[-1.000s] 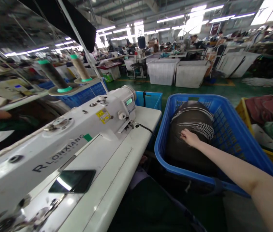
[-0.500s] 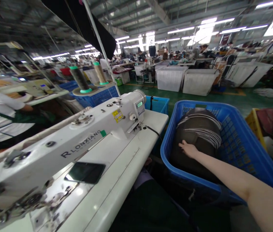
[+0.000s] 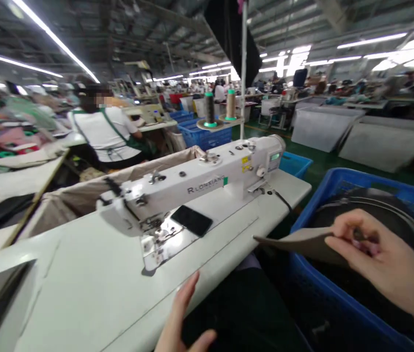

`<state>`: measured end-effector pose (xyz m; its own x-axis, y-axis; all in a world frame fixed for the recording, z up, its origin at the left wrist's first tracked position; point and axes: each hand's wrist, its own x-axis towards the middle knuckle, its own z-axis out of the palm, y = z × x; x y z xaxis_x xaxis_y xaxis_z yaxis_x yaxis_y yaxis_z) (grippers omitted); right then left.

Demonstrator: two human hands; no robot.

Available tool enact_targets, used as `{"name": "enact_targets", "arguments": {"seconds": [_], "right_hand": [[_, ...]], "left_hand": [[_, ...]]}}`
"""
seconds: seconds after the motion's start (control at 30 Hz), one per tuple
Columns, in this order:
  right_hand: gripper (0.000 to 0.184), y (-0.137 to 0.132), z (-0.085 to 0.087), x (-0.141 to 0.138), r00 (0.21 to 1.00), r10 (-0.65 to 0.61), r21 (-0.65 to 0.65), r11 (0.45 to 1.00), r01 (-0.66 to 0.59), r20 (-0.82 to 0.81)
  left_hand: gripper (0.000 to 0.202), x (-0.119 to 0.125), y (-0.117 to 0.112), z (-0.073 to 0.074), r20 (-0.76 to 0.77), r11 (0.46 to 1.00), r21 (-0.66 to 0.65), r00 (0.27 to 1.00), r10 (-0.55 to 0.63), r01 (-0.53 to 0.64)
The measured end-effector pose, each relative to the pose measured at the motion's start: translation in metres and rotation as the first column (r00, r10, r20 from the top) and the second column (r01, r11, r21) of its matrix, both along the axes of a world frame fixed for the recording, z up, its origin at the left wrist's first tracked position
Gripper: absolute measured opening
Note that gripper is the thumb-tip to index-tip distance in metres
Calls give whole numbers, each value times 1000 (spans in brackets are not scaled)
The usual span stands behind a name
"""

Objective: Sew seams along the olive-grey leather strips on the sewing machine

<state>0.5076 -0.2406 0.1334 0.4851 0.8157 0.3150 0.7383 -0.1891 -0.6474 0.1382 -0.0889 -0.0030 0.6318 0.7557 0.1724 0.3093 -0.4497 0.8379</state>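
My right hand (image 3: 386, 259) pinches a dark grey-brown fabric panel (image 3: 307, 244) between thumb and fingers. The panel sticks out to the left, over the rim of a blue plastic basket (image 3: 333, 286). Inside that basket, under and behind the hand, lies a stack of dark panels with pale edges (image 3: 371, 198). At the front edge of the white sewing table (image 3: 93, 288) is my left hand (image 3: 183, 318), with fingers apart and nothing in it. Beyond it stands a white sewing machine (image 3: 207, 183); a black phone (image 3: 192, 220) lies by the needle area.
Two thread cones (image 3: 209, 110) stand behind the machine, near an upright pole (image 3: 244, 73). A co-worker in a white top (image 3: 107, 132) sits at the back left. Grey bins (image 3: 324, 127) line the floor at the right. A dark-and-grey piece (image 3: 1, 303) lies at the table's left end.
The view has swung left. My right hand, earlier on the stack in the basket, has lifted a panel and moved it towards the table. My left hand has come into view over the table edge.
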Motion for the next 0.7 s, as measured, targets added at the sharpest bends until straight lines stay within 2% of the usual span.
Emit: {"name": "enact_targets", "arguments": {"seconds": [0.03,0.07,0.13,0.2,0.23,0.27,0.3,0.37,0.4,0.43,0.47,0.5,0.53,0.57,0.6,0.67,0.7], "right_hand": [[22,7,2,-22,994,72,-8,997,-73,-86],[22,15,2,-42,971,144,-31,988,-152,-189],[23,34,0,-79,866,254,-82,944,-318,-430],[26,58,-4,-111,706,277,-105,889,-446,-651],[27,72,-7,-125,627,271,-100,866,-490,-730],[28,87,-10,-139,570,274,-81,851,-519,-775],[27,103,-15,-151,544,304,-48,841,-539,-782],[23,139,-33,-174,580,459,40,806,-590,-673],[21,158,-45,-184,619,560,73,771,-633,-551],[19,177,-58,-193,646,642,70,730,-680,-413],[17,195,-73,-202,660,694,21,693,-720,-286],[18,211,-87,-209,671,723,-44,674,-738,-166],[22,225,-100,-216,671,740,-116,663,-740,-53],[26,236,-111,-221,658,751,-190,654,-733,45],[32,244,-120,-225,636,761,-255,645,-720,129],[42,255,-131,-229,566,789,-355,614,-705,238],[44,259,-134,-228,528,807,-388,591,-707,266]], "left_hand": [[92,5,-6,5,30,994,-83,997,-64,66],[104,8,-12,10,78,987,-144,995,-61,72],[113,6,-23,21,187,958,-264,980,-67,116],[99,-6,-32,31,336,900,-409,942,-6,151],[89,-16,-34,35,397,864,-481,916,63,149],[79,-27,-34,38,426,828,-548,892,150,122],[71,-40,-32,41,416,795,-602,878,236,71],[68,-66,-19,42,308,779,-612,867,392,-135],[69,-79,-9,40,225,790,-548,862,454,-273],[69,-90,2,35,135,797,-408,834,534,-444],[67,-101,14,30,51,782,-193,790,611,-592],[61,-110,25,23,-28,762,45,762,648,-646],[54,-117,34,17,-116,774,246,775,621,-584],[50,-122,42,11,-222,814,380,811,541,-439],[48,-126,47,6,-338,861,438,840,424,-258],[50,-129,54,1,-518,913,406,832,198,36],[52,-129,56,0,-564,919,383,811,153,93]]}}
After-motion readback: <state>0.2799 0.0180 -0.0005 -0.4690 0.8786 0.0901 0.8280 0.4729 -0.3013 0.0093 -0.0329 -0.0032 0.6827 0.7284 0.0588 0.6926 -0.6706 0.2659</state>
